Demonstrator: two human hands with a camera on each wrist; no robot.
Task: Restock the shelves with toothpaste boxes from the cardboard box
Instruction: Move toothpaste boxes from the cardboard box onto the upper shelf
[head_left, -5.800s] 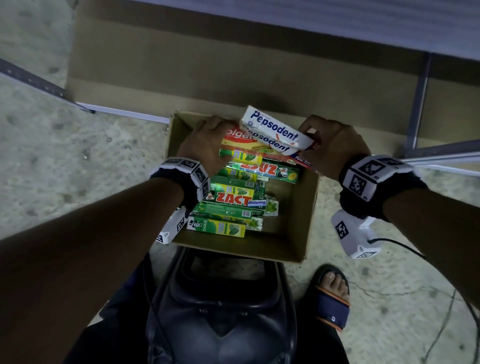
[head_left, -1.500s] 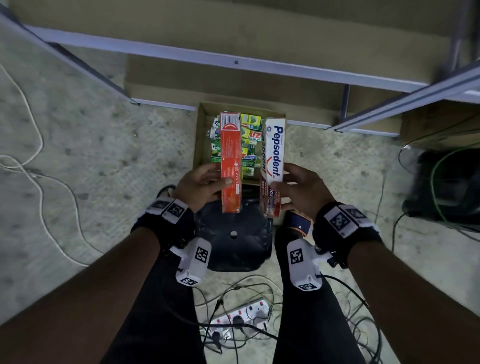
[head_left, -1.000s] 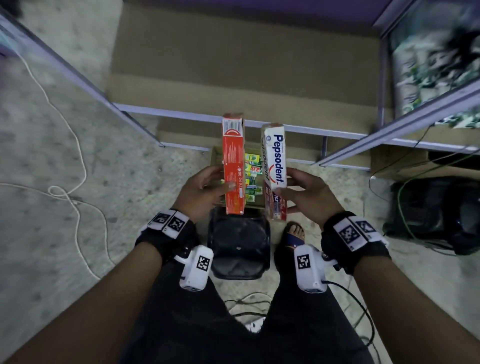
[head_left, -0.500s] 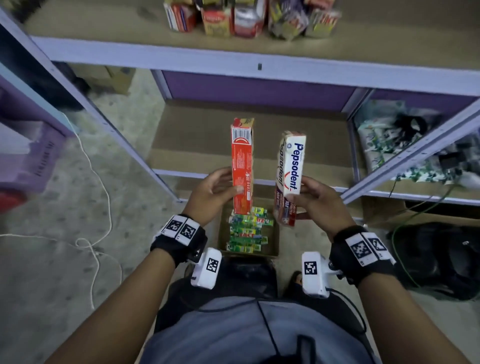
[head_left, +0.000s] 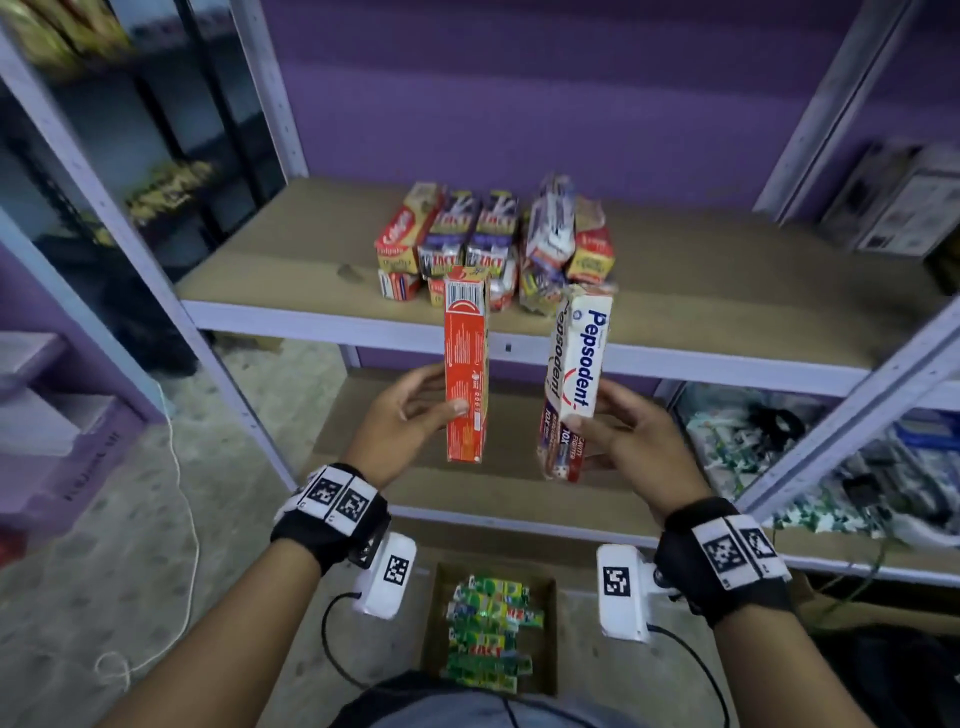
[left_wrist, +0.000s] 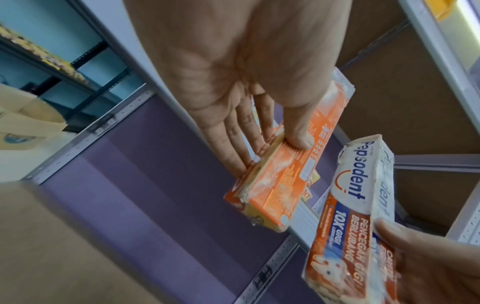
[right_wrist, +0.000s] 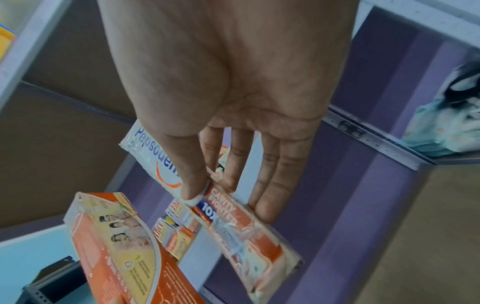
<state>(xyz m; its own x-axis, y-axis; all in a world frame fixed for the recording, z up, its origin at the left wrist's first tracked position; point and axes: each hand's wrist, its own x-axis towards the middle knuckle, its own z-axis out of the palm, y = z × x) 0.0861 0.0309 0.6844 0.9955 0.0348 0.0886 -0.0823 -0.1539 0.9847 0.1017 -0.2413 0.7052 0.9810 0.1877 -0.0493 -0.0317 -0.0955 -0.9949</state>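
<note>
My left hand pinches a red-orange toothpaste box upright between thumb and fingers. My right hand pinches a white Pepsodent box the same way. Both boxes are raised in front of the middle shelf, just below its front edge. On that shelf lies a cluster of toothpaste boxes. The cardboard box with several green boxes sits on the floor between my wrists.
Grey shelf uprights frame the bay against a purple back wall. A lower shelf lies behind my hands. Clutter fills the right-hand bay. A white cable trails on the floor at left.
Both hands have lifted the two boxes from the cardboard box on the floor up to the middle shelf's level. My view has tilted up, bringing the stocked shelf into sight.
</note>
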